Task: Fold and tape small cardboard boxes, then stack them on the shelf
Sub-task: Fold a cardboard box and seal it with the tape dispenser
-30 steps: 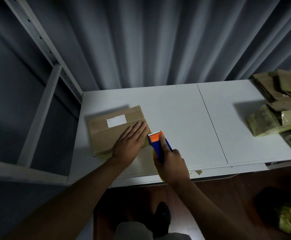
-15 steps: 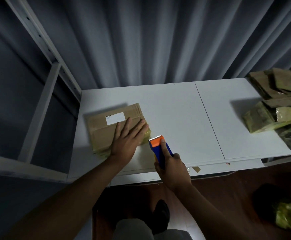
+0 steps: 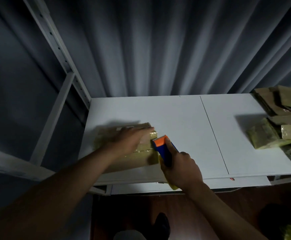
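My left hand [image 3: 132, 142] lies flat, fingers straight, on a blurred flat brown cardboard box [image 3: 139, 159] with glossy tape. At its 3 o'clock, my right hand [image 3: 182, 168] grips a blue-and-orange tape dispenser [image 3: 163, 148] on the white shelf board [image 3: 184, 122].

Both forearms are bare to the frame's edge, with no sleeves showing, and the hands, left [image 3: 130, 142] and right [image 3: 183, 168], are bare. Below, grey trousers [image 3: 129, 235] and a dark shoe [image 3: 162, 224] show.
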